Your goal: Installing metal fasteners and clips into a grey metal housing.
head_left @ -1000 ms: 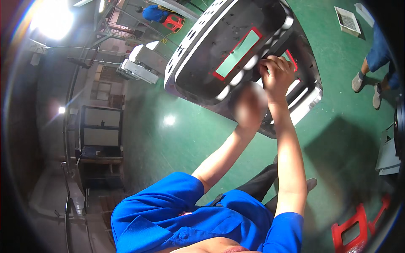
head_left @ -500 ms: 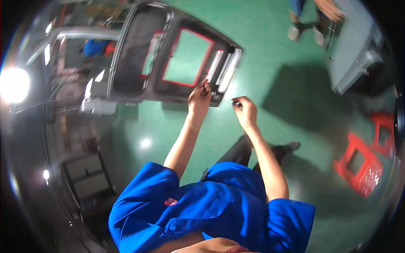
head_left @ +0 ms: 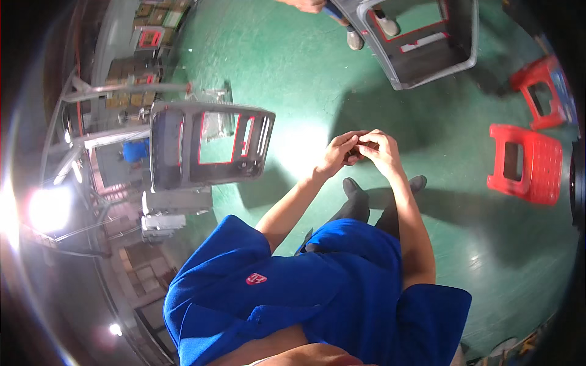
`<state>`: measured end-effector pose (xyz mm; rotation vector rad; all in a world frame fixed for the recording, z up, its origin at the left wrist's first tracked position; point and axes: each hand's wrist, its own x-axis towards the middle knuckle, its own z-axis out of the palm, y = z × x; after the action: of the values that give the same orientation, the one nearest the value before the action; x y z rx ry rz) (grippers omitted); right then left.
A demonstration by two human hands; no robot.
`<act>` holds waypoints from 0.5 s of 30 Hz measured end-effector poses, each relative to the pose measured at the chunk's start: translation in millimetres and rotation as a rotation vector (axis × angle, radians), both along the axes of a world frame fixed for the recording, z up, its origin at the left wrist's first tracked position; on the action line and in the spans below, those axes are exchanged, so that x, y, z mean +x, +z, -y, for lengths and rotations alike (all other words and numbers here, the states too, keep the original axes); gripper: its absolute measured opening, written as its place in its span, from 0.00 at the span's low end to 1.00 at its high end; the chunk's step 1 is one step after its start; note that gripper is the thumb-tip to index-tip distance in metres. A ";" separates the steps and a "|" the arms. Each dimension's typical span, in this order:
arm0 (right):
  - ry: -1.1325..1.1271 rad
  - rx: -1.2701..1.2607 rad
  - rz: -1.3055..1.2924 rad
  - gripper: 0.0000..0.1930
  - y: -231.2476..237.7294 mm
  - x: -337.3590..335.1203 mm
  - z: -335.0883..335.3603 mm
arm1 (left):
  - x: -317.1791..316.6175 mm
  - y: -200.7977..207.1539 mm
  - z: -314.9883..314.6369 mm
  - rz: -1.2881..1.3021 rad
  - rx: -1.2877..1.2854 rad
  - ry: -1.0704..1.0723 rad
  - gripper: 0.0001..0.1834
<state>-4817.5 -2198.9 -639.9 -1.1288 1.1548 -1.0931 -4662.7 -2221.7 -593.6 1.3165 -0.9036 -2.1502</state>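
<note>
My left hand (head_left: 336,155) and my right hand (head_left: 383,154) meet in front of my body, above the floor. Both have curled fingers, and the right thumb and fingertips touch the left fingers. Something small and dark shows between them, too hidden by the fingers to name. To the left of my hands, and apart from them, a dark grey moulded panel (head_left: 190,146) with red-edged rectangular openings is held up at a metal frame. A similar grey panel (head_left: 421,61) is at the upper right, beside another person.
Two red plastic stools (head_left: 534,165) stand at the right. The other person's hand (head_left: 305,5) and shoes (head_left: 354,40) show at the top. Metal framework (head_left: 131,91) and stacked boxes (head_left: 131,73) fill the left side. Green floor (head_left: 293,79) lies between the panels.
My view has turned right, away from the left panel. My left hand has left that panel's edge, and both hands have come together.
</note>
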 end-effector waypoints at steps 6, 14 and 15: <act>-0.074 -0.082 -0.447 0.08 25.4 -92.1 5.4 | -99.8 -14.0 16.7 0.120 0.096 0.036 0.18; -0.283 -0.324 -0.655 0.04 37.3 -140.9 26.1 | -166.9 -17.8 45.6 0.121 0.109 0.135 0.14; -0.349 -0.367 -0.604 0.05 38.8 -148.3 32.3 | -177.4 -8.8 54.9 0.096 0.111 0.107 0.13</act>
<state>-4965.8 -2231.2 -601.1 -1.6577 1.7143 -1.3083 -4840.0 -2276.7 -602.4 1.4980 -0.7417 -2.0960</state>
